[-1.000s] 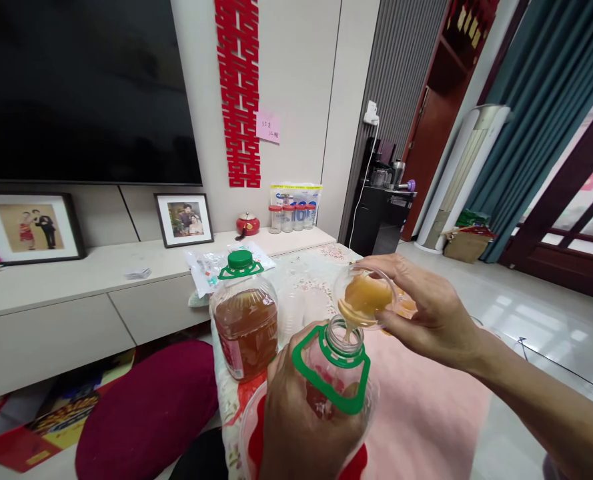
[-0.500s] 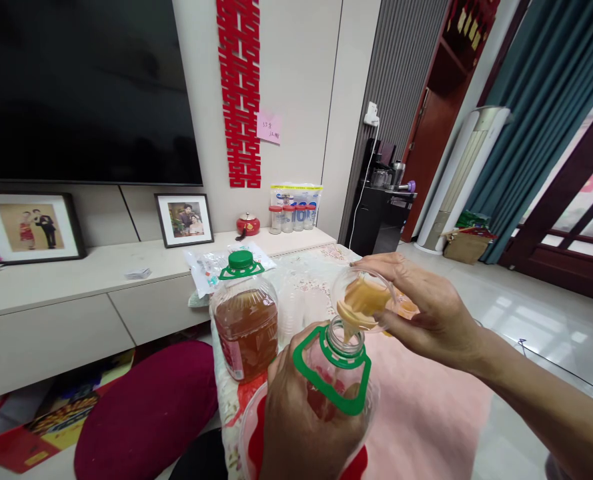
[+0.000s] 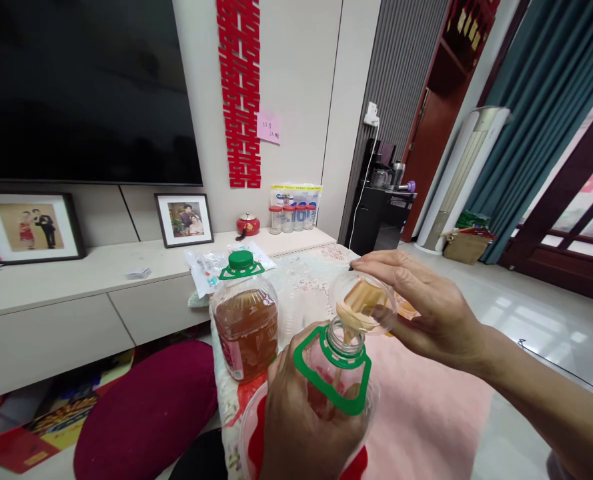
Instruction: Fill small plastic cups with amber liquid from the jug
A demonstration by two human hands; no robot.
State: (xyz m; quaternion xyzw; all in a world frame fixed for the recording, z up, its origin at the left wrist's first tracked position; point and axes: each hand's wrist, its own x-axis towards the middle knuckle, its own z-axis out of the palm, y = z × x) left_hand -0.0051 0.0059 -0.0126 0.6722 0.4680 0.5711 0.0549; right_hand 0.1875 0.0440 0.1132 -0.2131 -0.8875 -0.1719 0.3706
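Note:
My right hand grips a small clear plastic cup, tipped steeply so amber liquid runs from its rim into the open neck of a clear plastic jug. That jug has a green carry handle around its neck and a red label low down. My left hand is wrapped around the jug's near side, steadying it. Little liquid is left in the cup.
A second jug of amber liquid with a green cap stands just left on the flowered tablecloth. Empty clear cups sit behind. A maroon cushion lies at the left, and a TV cabinet with framed photos is beyond.
The cup has tipped further and its amber liquid has drained lower into the jug. Both hands stay in place.

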